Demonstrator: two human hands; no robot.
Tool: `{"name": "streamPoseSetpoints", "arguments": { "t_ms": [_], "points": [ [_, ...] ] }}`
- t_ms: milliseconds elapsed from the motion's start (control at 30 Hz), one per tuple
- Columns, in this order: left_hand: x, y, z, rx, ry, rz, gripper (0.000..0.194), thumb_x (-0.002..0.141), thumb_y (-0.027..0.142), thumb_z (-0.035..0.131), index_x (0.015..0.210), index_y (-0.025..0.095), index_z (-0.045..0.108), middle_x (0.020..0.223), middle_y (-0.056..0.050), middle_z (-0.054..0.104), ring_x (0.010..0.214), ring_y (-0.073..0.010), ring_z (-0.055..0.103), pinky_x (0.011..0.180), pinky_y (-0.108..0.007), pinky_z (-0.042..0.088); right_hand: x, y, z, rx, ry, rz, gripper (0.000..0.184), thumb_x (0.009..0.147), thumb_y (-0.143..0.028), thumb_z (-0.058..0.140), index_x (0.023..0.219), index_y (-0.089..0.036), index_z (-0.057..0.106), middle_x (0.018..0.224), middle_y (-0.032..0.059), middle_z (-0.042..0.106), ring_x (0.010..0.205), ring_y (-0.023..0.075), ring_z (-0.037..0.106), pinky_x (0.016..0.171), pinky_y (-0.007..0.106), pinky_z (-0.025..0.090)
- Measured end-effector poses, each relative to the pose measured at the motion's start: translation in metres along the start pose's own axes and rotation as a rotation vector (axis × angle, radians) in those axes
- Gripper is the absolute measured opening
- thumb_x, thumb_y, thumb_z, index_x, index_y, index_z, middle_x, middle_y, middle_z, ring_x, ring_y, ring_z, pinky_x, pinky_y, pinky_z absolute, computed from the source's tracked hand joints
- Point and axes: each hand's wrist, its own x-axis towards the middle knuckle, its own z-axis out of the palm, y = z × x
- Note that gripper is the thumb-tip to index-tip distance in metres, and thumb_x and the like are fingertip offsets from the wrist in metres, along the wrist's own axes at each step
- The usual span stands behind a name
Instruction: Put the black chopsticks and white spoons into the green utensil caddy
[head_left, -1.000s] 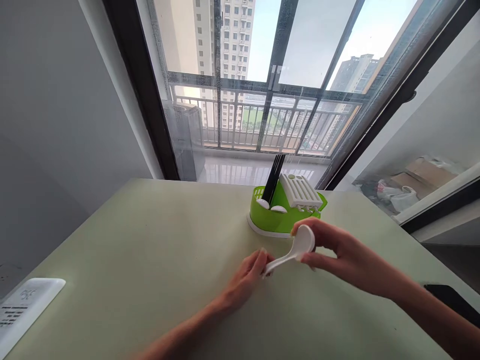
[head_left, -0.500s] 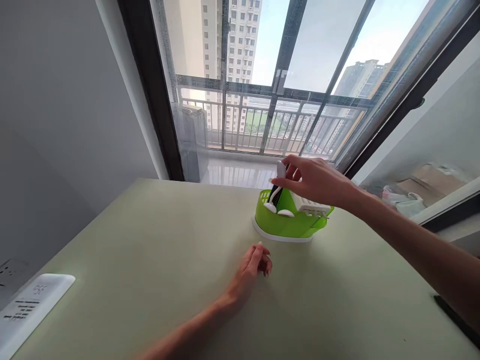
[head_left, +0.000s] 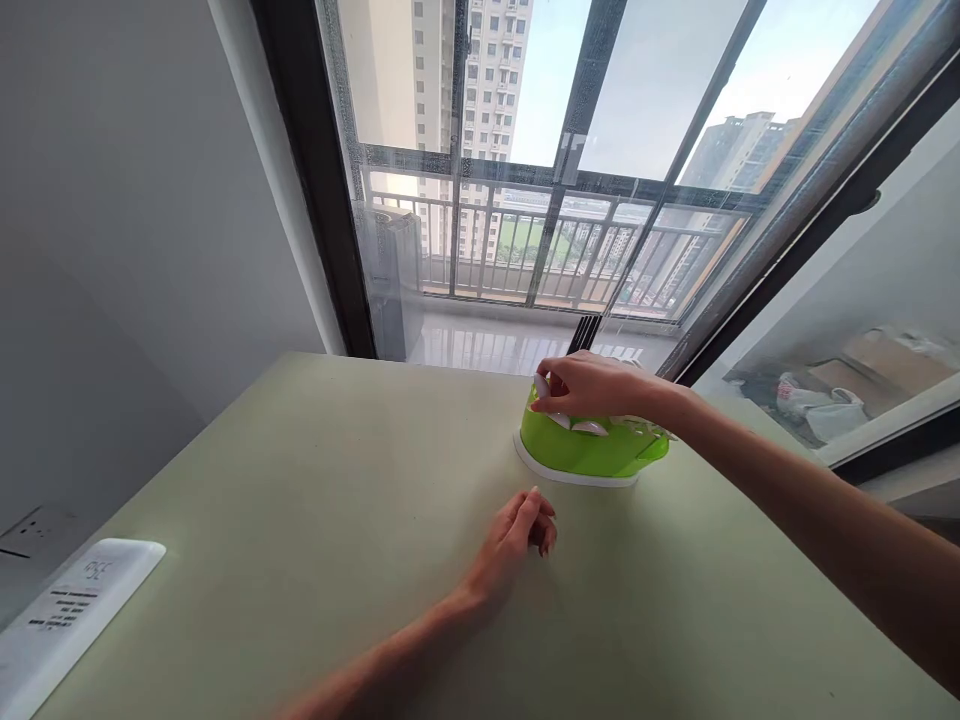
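Note:
A green cutlery holder (head_left: 585, 455) with a white base stands near the far edge of the pale green table (head_left: 300, 560). My right hand (head_left: 592, 385) reaches over its top, fingers closed on the bowl of a white spoon (head_left: 541, 388) that is set down into the holder. Other white spoon bowls (head_left: 590, 428) show at the holder's rim, and black chopsticks (head_left: 583, 333) stick up behind my hand. My left hand (head_left: 521, 530) rests on the table in front of the holder, fingers loosely curled, holding nothing.
A white flat device (head_left: 67, 615) with printed text lies at the table's left edge, beside a wall socket (head_left: 34, 530). A large window with a balcony railing (head_left: 525, 250) stands just behind the table. Boxes and bags (head_left: 832, 395) lie on the floor at right.
My right hand took the white spoon from in front of the holder, lifted it over and lowered it into the holder. My left hand let go of the handle and stayed on the table.

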Motion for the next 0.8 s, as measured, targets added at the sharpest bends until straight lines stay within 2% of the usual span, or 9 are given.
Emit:
{"name": "streamPoseSetpoints", "arguments": {
  "t_ms": [167, 267, 400, 533, 667, 800],
  "points": [
    [-0.001, 0.002, 0.001, 0.005, -0.008, -0.007, 0.051, 0.096, 0.067, 0.046, 0.089, 0.018, 0.054, 0.065, 0.002, 0.055, 0.062, -0.0128, 0.045, 0.066, -0.03, 0.035, -0.005, 0.001, 0.005, 0.085, 0.024, -0.048, 0.037, 0.093, -0.059, 0.058, 0.095, -0.025, 0.072, 0.089, 0.0078, 0.077, 0.077, 0.0236, 0.068, 0.062, 0.032, 0.043],
    [-0.001, 0.002, 0.001, 0.009, -0.005, -0.008, 0.051, 0.096, 0.067, 0.046, 0.088, 0.018, 0.055, 0.066, 0.001, 0.055, 0.062, -0.013, 0.045, 0.066, -0.03, 0.036, -0.012, 0.0, 0.002, 0.136, 0.046, -0.023, 0.047, 0.098, -0.062, 0.048, 0.102, -0.024, 0.076, 0.097, 0.0092, 0.078, 0.084, 0.0251, 0.07, 0.067, 0.033, 0.046],
    [-0.001, 0.003, 0.001, 0.007, -0.007, -0.009, 0.051, 0.097, 0.067, 0.046, 0.088, 0.018, 0.055, 0.066, 0.001, 0.056, 0.062, -0.013, 0.044, 0.067, -0.03, 0.036, -0.029, 0.003, -0.006, 0.173, 0.134, -0.039, 0.047, 0.103, -0.055, 0.039, 0.108, -0.025, 0.075, 0.102, 0.0082, 0.078, 0.089, 0.0249, 0.069, 0.07, 0.033, 0.044],
    [-0.002, 0.005, 0.001, 0.012, -0.01, -0.005, 0.05, 0.097, 0.066, 0.047, 0.087, 0.017, 0.056, 0.066, 0.001, 0.056, 0.062, -0.013, 0.045, 0.067, -0.03, 0.036, -0.045, 0.012, -0.003, 0.257, 0.276, -0.064, 0.043, 0.102, -0.053, 0.044, 0.111, -0.021, 0.07, 0.097, 0.0075, 0.077, 0.078, 0.0208, 0.065, 0.07, 0.032, 0.043],
    [-0.003, 0.009, 0.002, 0.029, -0.007, -0.005, 0.052, 0.096, 0.067, 0.048, 0.084, 0.018, 0.056, 0.066, 0.002, 0.054, 0.063, -0.0132, 0.045, 0.067, -0.029, 0.036, -0.053, 0.019, 0.007, 0.426, 0.352, -0.047, 0.038, 0.1, -0.052, 0.049, 0.11, -0.021, 0.068, 0.095, 0.0054, 0.076, 0.073, 0.018, 0.061, 0.067, 0.031, 0.043],
    [-0.005, 0.016, 0.003, 0.108, -0.027, 0.001, 0.05, 0.095, 0.066, 0.049, 0.08, 0.019, 0.055, 0.064, 0.002, 0.052, 0.063, -0.0134, 0.043, 0.067, -0.029, 0.036, -0.057, 0.024, 0.015, 0.414, 0.445, -0.007, 0.032, 0.099, -0.047, 0.049, 0.106, -0.022, 0.068, 0.087, 0.0036, 0.073, 0.07, 0.0172, 0.058, 0.068, 0.031, 0.042]
  ]
}}
